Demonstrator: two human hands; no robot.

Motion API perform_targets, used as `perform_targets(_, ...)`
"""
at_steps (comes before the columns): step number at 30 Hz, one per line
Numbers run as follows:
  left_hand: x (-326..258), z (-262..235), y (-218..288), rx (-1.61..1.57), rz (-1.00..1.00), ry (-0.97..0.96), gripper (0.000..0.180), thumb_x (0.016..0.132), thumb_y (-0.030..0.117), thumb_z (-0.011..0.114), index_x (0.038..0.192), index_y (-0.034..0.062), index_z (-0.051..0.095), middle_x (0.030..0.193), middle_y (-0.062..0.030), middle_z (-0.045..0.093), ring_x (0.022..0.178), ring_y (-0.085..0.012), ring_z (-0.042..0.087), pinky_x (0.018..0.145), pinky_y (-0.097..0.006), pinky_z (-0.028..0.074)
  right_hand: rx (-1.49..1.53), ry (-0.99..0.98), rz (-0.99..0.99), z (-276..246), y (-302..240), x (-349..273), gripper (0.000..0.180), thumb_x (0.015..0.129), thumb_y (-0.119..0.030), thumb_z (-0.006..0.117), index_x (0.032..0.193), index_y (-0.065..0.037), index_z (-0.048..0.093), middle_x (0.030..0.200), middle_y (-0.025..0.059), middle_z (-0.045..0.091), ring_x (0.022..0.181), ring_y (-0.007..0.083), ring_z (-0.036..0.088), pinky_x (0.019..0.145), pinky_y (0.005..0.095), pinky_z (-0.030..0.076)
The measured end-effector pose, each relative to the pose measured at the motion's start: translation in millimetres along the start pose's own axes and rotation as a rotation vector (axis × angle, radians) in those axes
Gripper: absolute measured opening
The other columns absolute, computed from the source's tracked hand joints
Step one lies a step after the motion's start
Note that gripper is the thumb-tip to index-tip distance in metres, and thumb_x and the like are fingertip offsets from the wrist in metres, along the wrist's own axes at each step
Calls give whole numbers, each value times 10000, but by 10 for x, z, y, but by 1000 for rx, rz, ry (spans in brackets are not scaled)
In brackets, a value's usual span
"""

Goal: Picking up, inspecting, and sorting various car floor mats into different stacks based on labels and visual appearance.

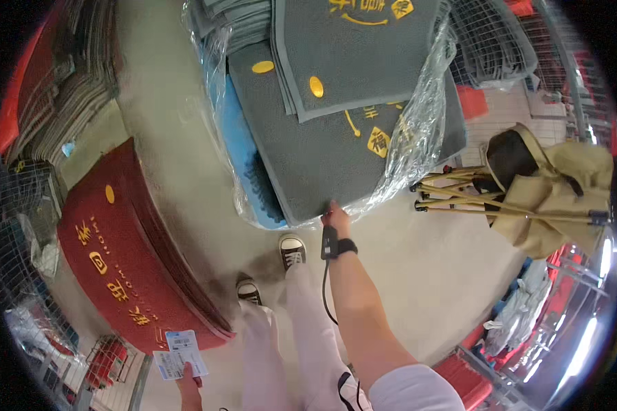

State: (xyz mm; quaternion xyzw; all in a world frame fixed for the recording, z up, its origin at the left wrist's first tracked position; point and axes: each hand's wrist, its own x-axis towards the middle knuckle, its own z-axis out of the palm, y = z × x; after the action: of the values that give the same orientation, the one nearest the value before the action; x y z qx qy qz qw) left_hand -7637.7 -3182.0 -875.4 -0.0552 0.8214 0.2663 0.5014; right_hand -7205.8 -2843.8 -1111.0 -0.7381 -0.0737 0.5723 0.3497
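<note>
While the right hand (336,218) is pinching the near edge of the top grey mat (336,147), the floppy, heavy-looking stack is sagging beside the red mats (127,253), the left hand (188,383) gripping paper slips (179,353).

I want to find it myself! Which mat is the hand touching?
Look at the tall stack of grey doormats half wrapped in clear plastic sheeting, beside the red mat pile. The right hand grips the near corner of a grey mat with yellow symbols, above a blue mat.
</note>
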Motion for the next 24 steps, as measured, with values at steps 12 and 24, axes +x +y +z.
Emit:
perform_targets(12, -337, 247, 126, 139, -41, -8, 213, 856, 157, 471, 1040, 55, 443, 592, -27, 507, 360, -87, 389, 295, -229, 289, -322, 259, 63, -396, 143, 265, 477, 714, -437, 644, 1038, -116, 505, 745, 46, 521, 628, 171, 507, 496, 309, 428)
perform_targets(24, -1170, -648, -807, -51, 47, 69, 390, 827, 122, 511, 1172, 26, 359, 714, -60, 550, 448, -146, 478, 353, -262, 372, -229, -38, -516, -153, -1927, -2530, 157, 770, -176, 580, 753, -61, 476, 568, 19, 427, 421, 114, 405, 359, 245, 305)
